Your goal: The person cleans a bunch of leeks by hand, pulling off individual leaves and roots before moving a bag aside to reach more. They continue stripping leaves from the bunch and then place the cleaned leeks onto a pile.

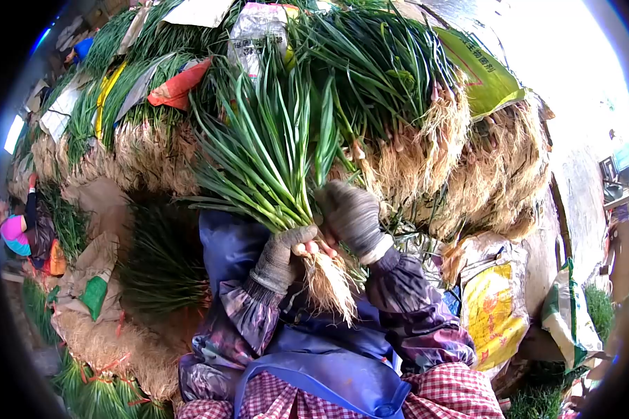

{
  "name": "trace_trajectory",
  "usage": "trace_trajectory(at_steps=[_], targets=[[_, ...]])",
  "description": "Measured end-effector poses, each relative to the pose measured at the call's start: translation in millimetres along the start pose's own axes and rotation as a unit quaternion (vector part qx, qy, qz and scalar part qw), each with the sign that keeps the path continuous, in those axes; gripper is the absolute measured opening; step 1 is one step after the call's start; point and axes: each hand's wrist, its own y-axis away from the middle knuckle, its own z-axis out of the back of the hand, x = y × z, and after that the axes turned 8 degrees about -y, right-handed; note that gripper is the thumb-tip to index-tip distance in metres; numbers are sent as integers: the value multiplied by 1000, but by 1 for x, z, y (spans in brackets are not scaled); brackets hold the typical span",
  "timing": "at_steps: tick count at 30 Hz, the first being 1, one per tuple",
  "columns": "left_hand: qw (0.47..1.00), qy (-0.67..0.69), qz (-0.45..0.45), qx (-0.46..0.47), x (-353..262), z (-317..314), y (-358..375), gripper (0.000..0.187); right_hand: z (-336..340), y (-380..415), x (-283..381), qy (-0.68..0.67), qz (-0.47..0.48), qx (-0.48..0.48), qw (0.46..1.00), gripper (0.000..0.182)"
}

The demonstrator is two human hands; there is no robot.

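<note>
A bunch of long green leafy plants (276,167) with pale bulbs and stringy roots is held upright before my body. My left hand (279,260), in a grey glove with bare fingertips, is wrapped round its base just above the roots. My right hand (351,215), gloved the same way, is at the right side of the stems, its fingers bent; whether it grips any stem is hard to make out. The roots (328,283) hang down between both wrists over a blue apron (314,363).
Heaped rooted plants (426,160) lie beyond my hands, partly covered by a green-yellow bag (479,73) and a red sheet (180,87). At left a person (17,230) is beside more bundles. Tied bunches (98,391) lie lower left; a yellow sack (496,314) is at right.
</note>
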Motion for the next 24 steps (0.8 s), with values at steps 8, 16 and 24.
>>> trace_trajectory(at_steps=[8,16,24], targets=[[990,127,-45,41,2,19,6,20,29,13,-72,-7,41,41,998,19],[998,46,-30,18,-6,11,11,28,16,10,-31,14,146,101,984,30],[999,40,-20,-6,-9,5,16,25,52,2,-85,432,13,-40,901,19]])
